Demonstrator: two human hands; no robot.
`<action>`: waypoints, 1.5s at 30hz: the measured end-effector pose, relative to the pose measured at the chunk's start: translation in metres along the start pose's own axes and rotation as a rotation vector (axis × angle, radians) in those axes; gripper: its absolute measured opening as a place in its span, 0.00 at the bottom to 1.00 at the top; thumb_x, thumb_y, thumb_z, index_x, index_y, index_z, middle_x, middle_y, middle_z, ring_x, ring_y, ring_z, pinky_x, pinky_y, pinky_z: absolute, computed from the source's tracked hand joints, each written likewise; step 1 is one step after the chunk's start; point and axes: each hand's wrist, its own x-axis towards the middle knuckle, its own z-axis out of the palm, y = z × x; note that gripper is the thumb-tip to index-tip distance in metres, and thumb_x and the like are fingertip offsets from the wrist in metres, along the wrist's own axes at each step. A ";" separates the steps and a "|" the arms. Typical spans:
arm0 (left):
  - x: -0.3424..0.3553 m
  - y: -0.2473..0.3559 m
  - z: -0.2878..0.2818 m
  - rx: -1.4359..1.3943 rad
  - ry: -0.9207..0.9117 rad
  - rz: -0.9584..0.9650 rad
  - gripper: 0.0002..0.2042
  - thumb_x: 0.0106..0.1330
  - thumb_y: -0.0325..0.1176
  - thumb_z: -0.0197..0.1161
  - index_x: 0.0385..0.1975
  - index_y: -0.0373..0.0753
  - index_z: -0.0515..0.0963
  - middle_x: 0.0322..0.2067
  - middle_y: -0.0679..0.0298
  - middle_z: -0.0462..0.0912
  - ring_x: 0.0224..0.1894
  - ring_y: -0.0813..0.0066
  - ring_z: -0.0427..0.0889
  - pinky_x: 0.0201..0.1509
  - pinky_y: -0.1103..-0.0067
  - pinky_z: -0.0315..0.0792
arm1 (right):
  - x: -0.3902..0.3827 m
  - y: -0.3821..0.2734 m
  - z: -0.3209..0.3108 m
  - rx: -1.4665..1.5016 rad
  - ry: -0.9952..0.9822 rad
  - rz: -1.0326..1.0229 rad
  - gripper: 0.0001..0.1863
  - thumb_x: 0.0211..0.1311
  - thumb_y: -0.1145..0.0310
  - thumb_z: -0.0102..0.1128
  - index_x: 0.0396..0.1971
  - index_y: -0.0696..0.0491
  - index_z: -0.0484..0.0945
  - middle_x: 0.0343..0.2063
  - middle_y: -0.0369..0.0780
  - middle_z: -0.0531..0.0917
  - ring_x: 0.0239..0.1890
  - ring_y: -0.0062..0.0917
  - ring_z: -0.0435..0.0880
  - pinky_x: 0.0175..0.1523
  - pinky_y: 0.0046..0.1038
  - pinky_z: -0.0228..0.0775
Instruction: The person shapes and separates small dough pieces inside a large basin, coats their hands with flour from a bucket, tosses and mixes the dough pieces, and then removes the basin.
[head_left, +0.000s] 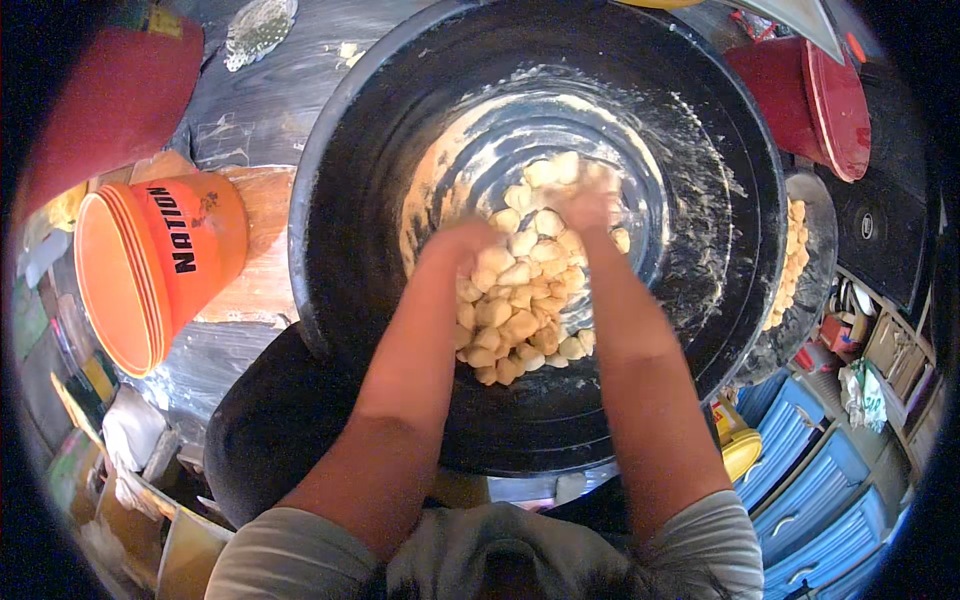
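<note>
Inside black basin (360,190), pale lumps (515,300) are being touched by left hand (466,240) and right hand (590,205) | spread or pinching cannot be told, grip being blurred | orange bucket (207,225) being seen left of basin

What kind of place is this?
Perhaps a small food workshop: the big black tub holds pale, dough-like lumps, more lumps sit in a dark bowl beside it, and an orange bucket is nearby.
</note>
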 end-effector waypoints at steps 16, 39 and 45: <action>0.019 -0.020 0.049 -0.154 0.284 0.134 0.25 0.57 0.49 0.57 0.46 0.35 0.71 0.47 0.46 0.73 0.51 0.51 0.71 0.52 0.65 0.65 | -0.145 0.031 -0.054 0.335 -0.156 -0.072 0.19 0.50 0.62 0.61 0.41 0.56 0.76 0.43 0.48 0.74 0.47 0.39 0.73 0.54 0.35 0.63; 0.021 0.013 0.078 0.286 -0.332 0.066 0.30 0.54 0.56 0.56 0.46 0.35 0.74 0.45 0.51 0.76 0.44 0.58 0.76 0.47 0.70 0.69 | -0.184 0.206 -0.023 0.411 -0.329 0.442 0.40 0.49 0.34 0.50 0.49 0.58 0.70 0.43 0.49 0.77 0.47 0.36 0.75 0.51 0.36 0.66; 0.027 -0.036 0.063 0.044 -0.075 -0.008 0.31 0.53 0.58 0.57 0.46 0.35 0.74 0.46 0.50 0.75 0.46 0.59 0.75 0.46 0.67 0.69 | -0.196 0.083 0.044 1.164 -0.993 0.925 0.47 0.50 0.26 0.33 0.58 0.51 0.61 0.54 0.42 0.70 0.52 0.39 0.71 0.50 0.48 0.64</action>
